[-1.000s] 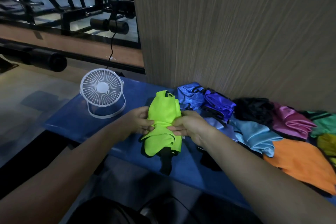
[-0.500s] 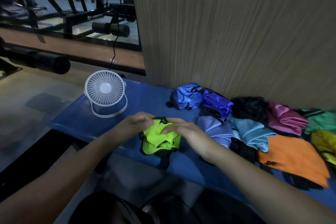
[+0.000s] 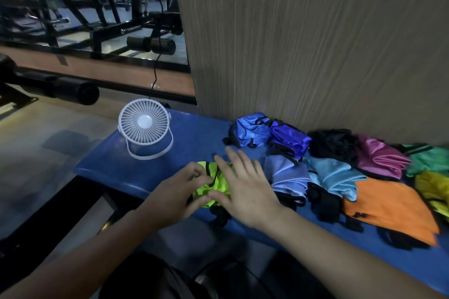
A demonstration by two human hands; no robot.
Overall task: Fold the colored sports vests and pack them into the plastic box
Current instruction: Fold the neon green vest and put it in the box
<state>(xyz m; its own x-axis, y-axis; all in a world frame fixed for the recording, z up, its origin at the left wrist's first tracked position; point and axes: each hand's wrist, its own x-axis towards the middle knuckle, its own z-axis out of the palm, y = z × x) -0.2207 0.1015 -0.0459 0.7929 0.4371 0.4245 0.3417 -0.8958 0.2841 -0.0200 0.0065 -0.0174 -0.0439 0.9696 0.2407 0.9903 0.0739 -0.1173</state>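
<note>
Hands: two, both over the neon green vest (image 3: 213, 185) at the desk's (image 3: 194, 136) near edge.
Left hand (image 3: 181, 192): fingers curled, thumb and fingertips pinching the vest's left side.
Right hand (image 3: 245, 185): fingers straight and spread, palm down, lying flat on the vest's right half; it grips nothing.
Neon green vest: one, bunched into a small bundle with black trim, between the two hands and partly hidden under the right one; a black strap end hangs over the near edge.
Desk: one, blue-topped, set against a wood-grain wall (image 3: 315, 39).
Other vests: nine counted, lying from the middle of the desk toward its right end.
Far row by the wall: royal blue vest (image 3: 252, 128), purple vest (image 3: 289, 139), black vest (image 3: 335, 144), magenta vest (image 3: 381, 156), teal green vest (image 3: 427, 159).
Near row: lavender vest (image 3: 286, 175) just right of the right hand, light blue vest (image 3: 335, 175), orange vest (image 3: 388, 206) spread flat, yellow vest (image 3: 432, 187) cut by the frame's right side.
Fan (image 3: 145, 127): one, small and white, upright on its wire stand near the desk's far left corner, a dark cord rising behind it.
Plastic box: not seen in this view.
</note>
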